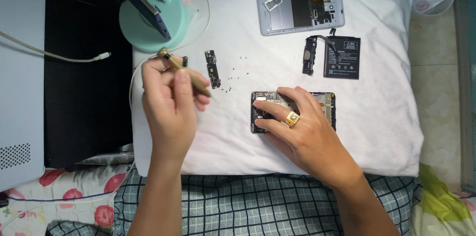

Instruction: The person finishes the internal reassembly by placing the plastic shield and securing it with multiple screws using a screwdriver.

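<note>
Left hand [171, 104] closed around a brass-coloured screwdriver [186, 72], tip pointing right. Right hand [302, 129] open, fingers spread, pressing down on the opened phone body [329, 104] on white pillow [382, 132].

Left hand [171, 102] grips screwdriver [186, 72]; right hand [302, 129] steadies opened phone [292, 112]

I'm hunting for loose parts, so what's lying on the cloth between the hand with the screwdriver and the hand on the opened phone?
In the head view, between the left hand and right hand, tiny dark screws lie scattered on the white cloth, beside a narrow circuit board.
</note>
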